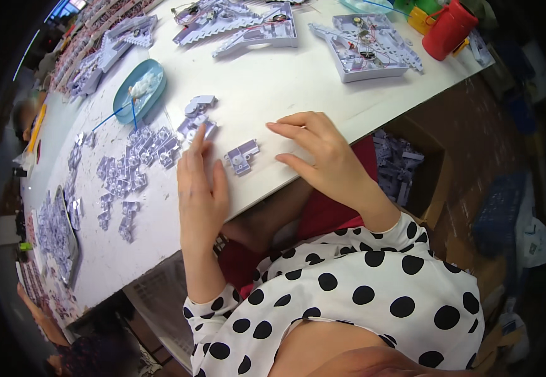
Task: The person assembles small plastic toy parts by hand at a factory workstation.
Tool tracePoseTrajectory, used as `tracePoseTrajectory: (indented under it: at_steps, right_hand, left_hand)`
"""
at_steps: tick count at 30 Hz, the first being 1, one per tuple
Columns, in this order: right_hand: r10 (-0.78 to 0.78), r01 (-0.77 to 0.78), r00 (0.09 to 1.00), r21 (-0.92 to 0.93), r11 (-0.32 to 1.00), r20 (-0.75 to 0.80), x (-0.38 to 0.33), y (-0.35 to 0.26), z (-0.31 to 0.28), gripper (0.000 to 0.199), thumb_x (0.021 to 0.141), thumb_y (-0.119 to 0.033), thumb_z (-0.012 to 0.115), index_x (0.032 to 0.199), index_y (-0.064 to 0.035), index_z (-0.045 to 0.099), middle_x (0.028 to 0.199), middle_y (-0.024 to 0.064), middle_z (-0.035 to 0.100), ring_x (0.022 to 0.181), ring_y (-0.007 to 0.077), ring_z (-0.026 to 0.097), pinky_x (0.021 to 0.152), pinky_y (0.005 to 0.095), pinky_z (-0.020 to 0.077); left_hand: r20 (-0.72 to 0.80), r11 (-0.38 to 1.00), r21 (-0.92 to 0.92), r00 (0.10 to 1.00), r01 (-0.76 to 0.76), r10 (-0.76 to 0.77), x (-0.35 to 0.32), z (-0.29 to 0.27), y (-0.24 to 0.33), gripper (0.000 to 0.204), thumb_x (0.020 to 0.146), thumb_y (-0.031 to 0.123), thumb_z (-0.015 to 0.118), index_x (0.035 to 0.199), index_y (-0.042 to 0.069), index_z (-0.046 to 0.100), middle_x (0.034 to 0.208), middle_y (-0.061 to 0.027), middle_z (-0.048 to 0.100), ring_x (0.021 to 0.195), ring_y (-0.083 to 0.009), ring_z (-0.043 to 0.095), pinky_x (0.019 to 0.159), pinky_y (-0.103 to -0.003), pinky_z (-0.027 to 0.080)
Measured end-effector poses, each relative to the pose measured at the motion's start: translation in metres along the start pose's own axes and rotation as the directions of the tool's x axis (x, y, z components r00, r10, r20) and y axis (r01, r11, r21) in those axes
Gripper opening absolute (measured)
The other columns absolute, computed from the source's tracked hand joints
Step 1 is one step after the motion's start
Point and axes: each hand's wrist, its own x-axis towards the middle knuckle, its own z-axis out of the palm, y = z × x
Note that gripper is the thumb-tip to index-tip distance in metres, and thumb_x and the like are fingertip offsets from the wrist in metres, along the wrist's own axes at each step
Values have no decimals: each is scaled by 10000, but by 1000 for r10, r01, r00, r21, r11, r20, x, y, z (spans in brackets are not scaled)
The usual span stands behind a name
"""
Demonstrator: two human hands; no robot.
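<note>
My left hand (199, 191) lies over the white table with its fingers stretched out and its thumb apart. Its fingertips reach a small lavender plastic part (191, 125); whether they press on it I cannot tell. Just beyond sits another lavender part with a rounded end (199, 105). Between my two hands a single lavender L-shaped piece (241, 157) rests flat on the tabletop. My right hand (320, 151) hovers to the right of that piece, thumb and fingers spread, nothing between them.
Left of my hands lie rows of similar parts (122, 173) and a heaped tray (56, 235). A teal dish (156, 85) holds white material and blue sticks. Wired lavender housings (367, 53) and a red jug (448, 30) stand farther back. A cardboard box (433, 179) of parts sits below the table's right edge.
</note>
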Motion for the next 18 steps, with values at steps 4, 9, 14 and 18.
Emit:
tracePoseTrajectory:
  at_steps: [4,9,14,18]
  right_hand:
    - [6,-30,985,-139,990,-170,-8,17,-31,432,796,-43,788,1213,-51,677,1173,109,634,1076,291,596,942,376,499]
    - [56,-282,851,-363,888,-522,0,74,-88,421,789,-96,817,1181,-51,671,1227,110,631,1150,300,565,988,391,478]
    - [132,-274,908,-326,905,-398,23,103,-118,518,827,-257,824,1280,-68,661,1230,96,647,1179,288,559,1004,406,461]
    - [75,-214,922,-339,916,-379,53,111,-116,566,826,-366,817,1272,-52,669,1204,116,675,1177,289,561,1000,400,461]
  left_hand:
    - [-46,1000,-5,999,20,-21,0,-1,-5,539,986,7,546,1510,84,446,1273,-200,647,1160,-299,639,999,-394,498]
    - [-127,992,-105,988,73,-86,-23,-5,4,507,997,18,538,1496,79,469,1295,-189,654,1219,-266,627,968,-371,515]
    - [-189,989,-149,981,12,-40,-31,2,-4,482,987,-11,539,1461,65,504,1232,-161,673,1161,-230,651,950,-323,520]
    - [-191,989,-147,980,29,-57,-31,-1,-3,483,985,-21,528,1459,70,509,1196,-152,679,1127,-217,661,976,-341,513]
